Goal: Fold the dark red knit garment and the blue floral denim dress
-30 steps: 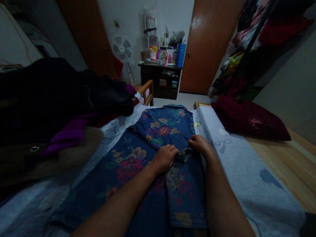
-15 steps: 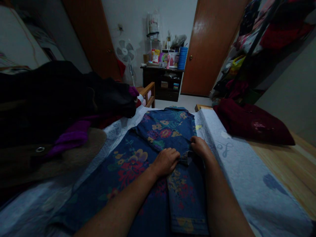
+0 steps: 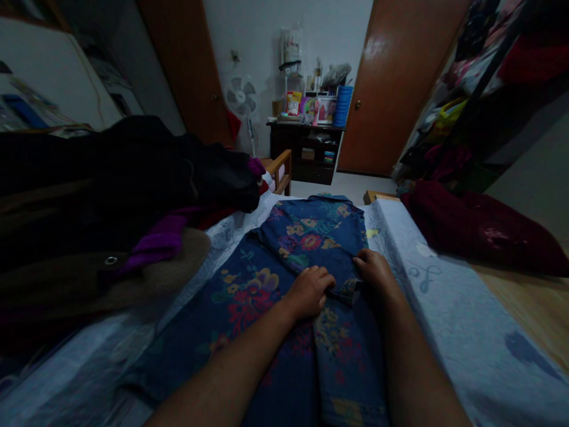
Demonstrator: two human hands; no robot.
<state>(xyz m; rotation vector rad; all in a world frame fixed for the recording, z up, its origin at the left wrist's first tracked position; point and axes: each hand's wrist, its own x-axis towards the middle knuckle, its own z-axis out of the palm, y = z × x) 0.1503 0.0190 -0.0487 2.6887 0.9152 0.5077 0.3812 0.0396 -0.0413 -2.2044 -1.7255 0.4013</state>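
A dark blue denim jacket [image 3: 253, 302] with red and yellow flowers lies spread on the bed, its collar at the far end. One sleeve [image 3: 344, 362] is folded down along its right side, with the cuff toward me. My left hand [image 3: 309, 290] has its fingers curled on a fold of the sleeve near the middle. Just to the right, my right hand [image 3: 376, 273] is closed on the jacket's right edge. A short raised fold of cloth [image 3: 349, 290] shows between my hands. My right fingertips are partly hidden.
A heap of dark clothes [image 3: 133, 172] stands at the left. On the right lies a folded maroon garment [image 3: 484, 228], next to bare wooden boards [image 3: 524, 290]. A pale patterned sheet [image 3: 448, 314] covers the bed. Beyond are a fan [image 3: 241, 95] and a dark cabinet [image 3: 306, 154].
The whole view has shifted, so things appear farther right. Both hands keep their hold on the jacket, and the cloth fold between them sits slightly flatter.
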